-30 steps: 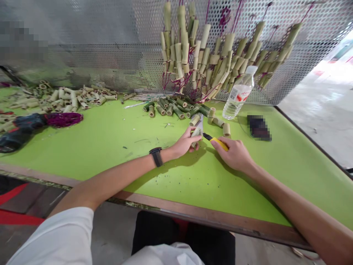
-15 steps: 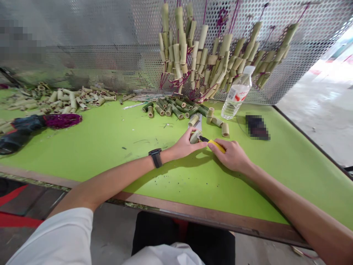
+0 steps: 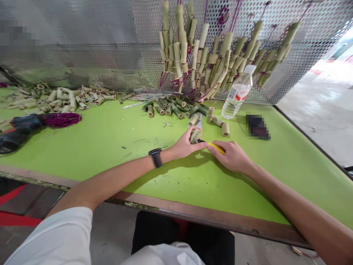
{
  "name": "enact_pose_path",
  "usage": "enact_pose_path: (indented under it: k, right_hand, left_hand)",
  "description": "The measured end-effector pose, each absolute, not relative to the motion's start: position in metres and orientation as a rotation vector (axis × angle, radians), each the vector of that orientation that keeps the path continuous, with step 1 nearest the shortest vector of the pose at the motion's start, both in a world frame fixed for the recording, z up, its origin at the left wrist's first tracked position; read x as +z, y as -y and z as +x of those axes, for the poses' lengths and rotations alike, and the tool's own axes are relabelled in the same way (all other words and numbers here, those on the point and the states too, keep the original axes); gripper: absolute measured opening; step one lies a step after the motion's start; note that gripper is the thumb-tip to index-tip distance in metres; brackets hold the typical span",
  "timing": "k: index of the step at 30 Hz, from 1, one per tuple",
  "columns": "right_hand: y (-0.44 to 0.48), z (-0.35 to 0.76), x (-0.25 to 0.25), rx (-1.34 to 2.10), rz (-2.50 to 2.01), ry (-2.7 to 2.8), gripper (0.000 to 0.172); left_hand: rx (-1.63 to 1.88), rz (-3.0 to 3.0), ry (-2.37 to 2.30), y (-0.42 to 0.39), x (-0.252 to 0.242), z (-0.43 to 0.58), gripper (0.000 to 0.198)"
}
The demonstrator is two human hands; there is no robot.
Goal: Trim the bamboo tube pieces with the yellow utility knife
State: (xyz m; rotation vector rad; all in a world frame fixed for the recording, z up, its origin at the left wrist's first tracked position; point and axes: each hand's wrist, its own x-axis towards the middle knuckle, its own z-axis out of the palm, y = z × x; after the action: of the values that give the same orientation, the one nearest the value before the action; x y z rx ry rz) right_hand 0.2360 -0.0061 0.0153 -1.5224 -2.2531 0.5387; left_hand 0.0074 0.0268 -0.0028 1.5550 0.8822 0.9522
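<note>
My left hand (image 3: 184,145) is closed around a short, pale bamboo tube (image 3: 195,135) just above the green table. Its thumb reaches towards the tool in the other hand. My right hand (image 3: 233,154) grips a knife (image 3: 216,147) with a yellow handle and a dark front end. That dark tip meets the lower right side of the tube. Fingers of both hands partly hide the tube and the handle. Right behind the tube, another cut bamboo piece (image 3: 193,119) lies on a pale flat strip.
Green bamboo tubes (image 3: 176,110) are heaped behind my hands, and a water bottle (image 3: 237,94) stands to their right. Strung bamboo pieces (image 3: 180,44) hang on the perforated metal panel (image 3: 110,66). Leftward lie a power drill (image 3: 16,132), purple string (image 3: 63,119) and more cut bamboo (image 3: 68,98).
The bamboo tube has turned slightly in my left hand. The knife's tip has shifted a little downward along it, while both arms stay almost where they were.
</note>
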Motion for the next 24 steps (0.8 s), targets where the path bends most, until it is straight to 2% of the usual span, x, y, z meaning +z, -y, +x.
enact_pose_path:
  k: [8,14,24]
  right_hand:
    - [0.0093,0.2319,0.0146,0.497,-1.599,2.205,0.071]
    - [0.0113,0.2279,0.0139,0.361,-1.703,2.136,0.067]
    - [0.0121,0.2302,0.0163,0.604,-1.556,2.236,0.084]
  left_hand:
    - [0.931,1.62,-0.911,-0.0279,0.002,0.0076,0.057]
    - [0.949,1.592,-1.007,-0.0285,0.0006,0.0104,0.062]
    - [0.935,1.612,-0.971,-0.029,-0.0068,0.008,0.064]
